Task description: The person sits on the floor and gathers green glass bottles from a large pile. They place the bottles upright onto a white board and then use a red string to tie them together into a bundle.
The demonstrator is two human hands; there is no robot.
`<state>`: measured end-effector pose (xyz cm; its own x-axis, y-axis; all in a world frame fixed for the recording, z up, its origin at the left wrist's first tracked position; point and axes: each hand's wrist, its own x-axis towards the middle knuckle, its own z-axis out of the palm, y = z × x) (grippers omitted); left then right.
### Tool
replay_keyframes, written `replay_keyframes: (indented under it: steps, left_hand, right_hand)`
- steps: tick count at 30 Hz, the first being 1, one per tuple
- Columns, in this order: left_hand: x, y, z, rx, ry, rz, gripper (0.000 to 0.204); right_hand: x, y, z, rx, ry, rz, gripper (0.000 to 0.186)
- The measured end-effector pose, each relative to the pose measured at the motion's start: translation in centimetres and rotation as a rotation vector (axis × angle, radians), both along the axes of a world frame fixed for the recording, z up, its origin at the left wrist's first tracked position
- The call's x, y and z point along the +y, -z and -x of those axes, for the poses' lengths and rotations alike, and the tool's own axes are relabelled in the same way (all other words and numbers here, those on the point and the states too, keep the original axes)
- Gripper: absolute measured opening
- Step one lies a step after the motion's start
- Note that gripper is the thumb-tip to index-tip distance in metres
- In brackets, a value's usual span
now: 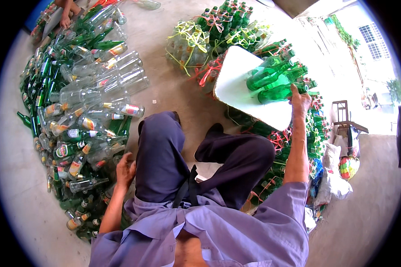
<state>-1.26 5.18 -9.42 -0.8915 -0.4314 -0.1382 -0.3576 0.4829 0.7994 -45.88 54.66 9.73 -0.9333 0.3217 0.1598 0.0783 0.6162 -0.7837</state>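
Observation:
My right hand [300, 101] reaches far right and closes its fingers round the neck of a green glass bottle [275, 94]. That bottle is on a white board [236, 82] with rounded corners, beside several other green bottles [268, 76] whose necks point the same way. My left hand [126, 170] hangs beside my left knee, fingers loosely apart, with nothing visible in it. Closest to it is the edge of a big heap of loose glass bottles [103, 153], clear and green, many with labels.
Bundles of bottles tied with yellow [196, 40] and red strips [209, 71] surround the board. More green bottles [318, 129] stand at the right, near white sacks [329, 178] and a wooden chair [349, 122]. Another person's hand [65, 22] is at the far left, by the heap.

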Motion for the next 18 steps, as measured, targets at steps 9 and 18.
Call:
replay_keyframes:
  steps: [9, 18]
  left_hand:
    - [1.0, 10.4, -13.1, -0.347, 0.110, -0.323, 0.042]
    - [2.6, 11.3, -13.9, -0.471, 0.085, -0.241, 0.040]
  right_hand:
    - [0.5, 0.4, 1.8, 0.004, -0.020, 0.014, 0.033]
    - [7.4, 5.6, 6.4, -0.120, -0.130, 0.169, 0.040]
